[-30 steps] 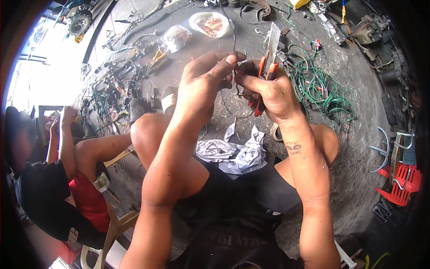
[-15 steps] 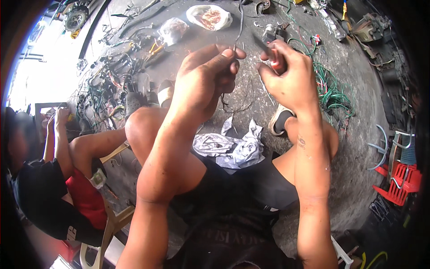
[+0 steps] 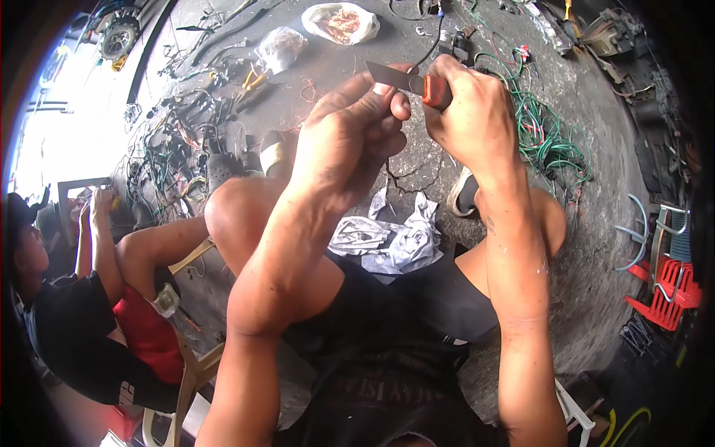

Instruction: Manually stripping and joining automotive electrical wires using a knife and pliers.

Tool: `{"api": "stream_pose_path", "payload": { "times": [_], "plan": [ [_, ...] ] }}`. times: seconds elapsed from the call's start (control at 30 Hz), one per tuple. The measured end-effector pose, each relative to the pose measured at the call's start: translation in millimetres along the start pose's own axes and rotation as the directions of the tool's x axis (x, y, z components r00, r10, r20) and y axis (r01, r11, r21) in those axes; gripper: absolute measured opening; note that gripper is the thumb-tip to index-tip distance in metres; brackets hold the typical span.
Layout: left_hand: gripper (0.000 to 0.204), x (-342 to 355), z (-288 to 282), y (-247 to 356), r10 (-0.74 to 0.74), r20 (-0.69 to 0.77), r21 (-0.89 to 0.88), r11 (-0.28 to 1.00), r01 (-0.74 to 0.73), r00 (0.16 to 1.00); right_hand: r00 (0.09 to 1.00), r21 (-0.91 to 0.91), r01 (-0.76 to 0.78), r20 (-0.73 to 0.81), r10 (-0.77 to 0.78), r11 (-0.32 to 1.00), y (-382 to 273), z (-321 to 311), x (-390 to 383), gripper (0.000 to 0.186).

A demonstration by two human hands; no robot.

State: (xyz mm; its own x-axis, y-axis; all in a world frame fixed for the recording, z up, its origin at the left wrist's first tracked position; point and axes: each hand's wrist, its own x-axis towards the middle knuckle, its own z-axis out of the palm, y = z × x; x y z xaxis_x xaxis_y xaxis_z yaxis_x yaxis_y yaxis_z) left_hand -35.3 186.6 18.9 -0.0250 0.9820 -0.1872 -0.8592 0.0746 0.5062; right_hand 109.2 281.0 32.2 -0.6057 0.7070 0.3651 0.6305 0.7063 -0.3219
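My right hand [image 3: 477, 104] is wrapped round the orange-red handle of a knife [image 3: 396, 77], whose dark blade points left. The blade lies across the fingertips of my left hand [image 3: 350, 123], over the thumb. Pinched in those left fingers is a thin dark cable [image 3: 430, 51], which runs up and away from me past the blade. Where the blade meets the cable is partly hidden by the fingers. A dark loop of wire [image 3: 410, 179] hangs or lies below my left hand.
Ahead are a white plastic bag of copper strands [image 3: 340, 24] and a clear bag [image 3: 281, 49]. Scrap wiring [image 3: 167, 145] covers the left floor; green wires [image 3: 547, 141] lie right. Grey cloth [image 3: 395, 238] lies between my legs. A co-worker [image 3: 82, 320] sits at left, a red plastic piece [image 3: 663, 302] at right.
The knife has moved left from beside my left hand to across its fingertips, and its blade now shows side-on. My left hand still pinches the cable.
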Motion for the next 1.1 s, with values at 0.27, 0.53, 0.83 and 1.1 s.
{"api": "stream_pose_path", "payload": {
  "times": [0.27, 0.53, 0.83, 1.1],
  "plan": [
    [0.024, -2, 10, -2, 0.008, -0.078, -0.019, 1.000, -0.010, 0.997, 0.993, -0.167, -0.089, -0.090, 0.074, 0.982, 3, 4, 7, 0.017],
    [0.033, 0, 8, 2, 0.002, 0.002, -0.101, 0.995, -0.002, 1.000, 0.902, -0.151, -0.195, -0.416, 0.117, 0.969, 33, -3, 25, 0.016],
    [0.028, -12, 11, 6, -0.122, -0.041, -0.085, 0.989, 0.118, 0.992, 0.983, 0.067, -0.042, -0.174, 0.053, 0.997, 26, -17, 7, 0.016],
    [0.013, -7, 14, 3, -0.021, -0.150, 0.032, 0.999, 0.026, 0.988, 0.988, 0.008, 0.133, -0.079, -0.132, 0.991, 7, -3, 5, 0.023]
  ]
}}
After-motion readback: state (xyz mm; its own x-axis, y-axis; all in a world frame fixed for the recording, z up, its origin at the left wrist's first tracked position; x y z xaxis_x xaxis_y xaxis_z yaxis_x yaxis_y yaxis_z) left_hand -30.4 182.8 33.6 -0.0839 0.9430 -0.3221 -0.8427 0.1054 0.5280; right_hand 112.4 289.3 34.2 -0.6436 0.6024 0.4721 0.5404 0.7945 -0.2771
